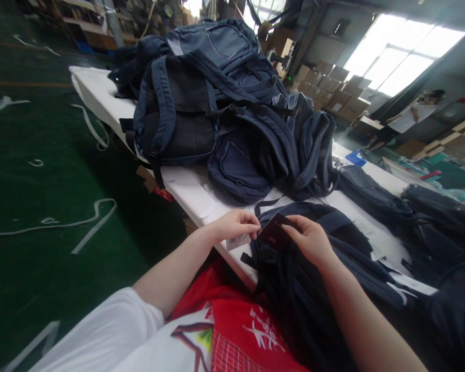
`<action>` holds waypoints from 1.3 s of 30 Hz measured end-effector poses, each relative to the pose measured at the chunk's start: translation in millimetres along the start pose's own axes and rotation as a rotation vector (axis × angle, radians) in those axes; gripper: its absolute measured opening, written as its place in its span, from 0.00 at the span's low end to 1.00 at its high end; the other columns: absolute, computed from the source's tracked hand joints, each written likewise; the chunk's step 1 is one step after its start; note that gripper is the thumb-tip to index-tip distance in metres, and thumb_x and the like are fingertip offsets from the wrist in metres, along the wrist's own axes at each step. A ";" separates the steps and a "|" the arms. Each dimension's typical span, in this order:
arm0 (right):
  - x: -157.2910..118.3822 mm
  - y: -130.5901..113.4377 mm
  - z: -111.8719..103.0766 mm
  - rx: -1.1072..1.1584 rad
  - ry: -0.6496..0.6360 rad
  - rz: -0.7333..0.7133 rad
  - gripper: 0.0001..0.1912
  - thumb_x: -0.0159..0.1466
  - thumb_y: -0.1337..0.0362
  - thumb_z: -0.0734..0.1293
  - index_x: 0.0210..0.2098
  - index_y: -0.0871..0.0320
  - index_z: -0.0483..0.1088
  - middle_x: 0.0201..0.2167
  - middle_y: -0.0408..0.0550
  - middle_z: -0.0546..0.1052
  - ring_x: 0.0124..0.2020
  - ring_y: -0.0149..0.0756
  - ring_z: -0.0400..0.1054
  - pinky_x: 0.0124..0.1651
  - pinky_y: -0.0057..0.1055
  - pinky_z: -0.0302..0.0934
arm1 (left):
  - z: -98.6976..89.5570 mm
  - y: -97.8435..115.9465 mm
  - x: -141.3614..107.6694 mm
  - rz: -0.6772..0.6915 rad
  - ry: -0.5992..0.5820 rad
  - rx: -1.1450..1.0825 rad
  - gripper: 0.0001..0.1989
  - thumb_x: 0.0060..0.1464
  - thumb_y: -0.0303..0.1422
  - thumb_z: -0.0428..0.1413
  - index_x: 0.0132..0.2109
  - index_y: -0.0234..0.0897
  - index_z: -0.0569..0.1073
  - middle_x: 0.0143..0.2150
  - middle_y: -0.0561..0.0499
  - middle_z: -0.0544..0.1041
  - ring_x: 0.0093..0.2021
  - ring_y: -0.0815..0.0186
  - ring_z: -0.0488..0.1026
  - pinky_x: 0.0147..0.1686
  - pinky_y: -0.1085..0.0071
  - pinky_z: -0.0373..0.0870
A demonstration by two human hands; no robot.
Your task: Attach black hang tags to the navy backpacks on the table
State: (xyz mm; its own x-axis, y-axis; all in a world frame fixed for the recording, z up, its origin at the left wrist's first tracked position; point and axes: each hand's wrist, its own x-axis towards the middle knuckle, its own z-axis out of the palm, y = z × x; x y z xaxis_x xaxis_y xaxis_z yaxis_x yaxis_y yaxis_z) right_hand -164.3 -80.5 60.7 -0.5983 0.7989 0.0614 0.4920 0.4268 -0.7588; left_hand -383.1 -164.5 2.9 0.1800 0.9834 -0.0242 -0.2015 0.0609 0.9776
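My left hand (245, 225) is closed in a pinch beside a white printed tag (238, 241), which hangs just under its fingers. In my right hand (308, 237), a dark hang tag (277, 232) with small light print is gripped between thumb and fingers. The two hands are close together, with the dark tag's left edge by my left fingertips. Any string between them is too small to make out. Beneath both tags a navy backpack (333, 227) lies on the white table (201, 199), its lower part hanging over the edge by my body.
A heap of navy backpacks (232, 103) covers the far part of the table, and more dark bags (442, 227) lie to the right. White strips (96, 212) litter the green floor (54, 279). Stacked cartons (333, 88) and another person (414, 113) are in the background.
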 end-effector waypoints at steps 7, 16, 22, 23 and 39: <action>-1.5 0.2 -3.7 0.016 -0.072 0.015 0.14 0.60 0.57 0.66 0.40 0.57 0.75 0.37 0.48 0.80 0.37 0.40 0.73 0.44 0.36 0.67 | 3.1 9.0 1.7 0.090 0.140 -0.154 0.16 0.49 0.42 0.63 0.32 0.34 0.70 0.24 0.54 0.74 0.22 0.74 0.69 0.24 0.77 0.65; -12.6 -17.7 3.2 0.295 -0.400 -0.180 0.10 0.59 0.58 0.71 0.36 0.56 0.77 0.37 0.48 0.78 0.42 0.39 0.72 0.48 0.36 0.66 | 24.9 25.4 0.8 0.110 0.031 -0.303 0.16 0.55 0.43 0.57 0.33 0.36 0.63 0.26 0.55 0.73 0.14 0.77 0.62 0.11 0.80 0.51; -17.0 -18.0 1.0 0.142 -0.244 -0.208 0.05 0.58 0.62 0.71 0.32 0.55 0.78 0.30 0.45 0.78 0.34 0.36 0.71 0.40 0.31 0.65 | 33.7 24.4 6.2 0.245 0.269 0.090 0.13 0.61 0.43 0.50 0.36 0.38 0.65 0.27 0.54 0.76 0.21 0.72 0.68 0.22 0.76 0.62; -18.2 -18.4 0.2 0.113 -0.220 -0.187 0.05 0.58 0.62 0.71 0.32 0.56 0.77 0.30 0.45 0.78 0.33 0.36 0.71 0.39 0.31 0.65 | 33.4 24.7 6.4 0.284 0.364 0.239 0.12 0.62 0.42 0.49 0.36 0.38 0.66 0.28 0.53 0.78 0.24 0.71 0.71 0.26 0.75 0.64; -20.6 -10.8 -9.0 0.024 -0.192 -0.132 0.07 0.58 0.62 0.69 0.34 0.55 0.78 0.32 0.46 0.79 0.34 0.37 0.72 0.40 0.32 0.66 | 35.2 31.2 -0.3 0.458 0.601 0.851 0.06 0.64 0.35 0.46 0.42 0.41 0.67 0.37 0.51 0.81 0.37 0.65 0.78 0.39 0.71 0.69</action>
State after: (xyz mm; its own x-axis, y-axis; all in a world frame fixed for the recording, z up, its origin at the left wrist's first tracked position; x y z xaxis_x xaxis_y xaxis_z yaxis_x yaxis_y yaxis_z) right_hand -151.6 -97.8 73.5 -0.7670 0.6405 0.0390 0.3871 0.5103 -0.7679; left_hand -355.5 -168.9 40.7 -0.2790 0.8200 0.4997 0.6306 -0.2360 0.7394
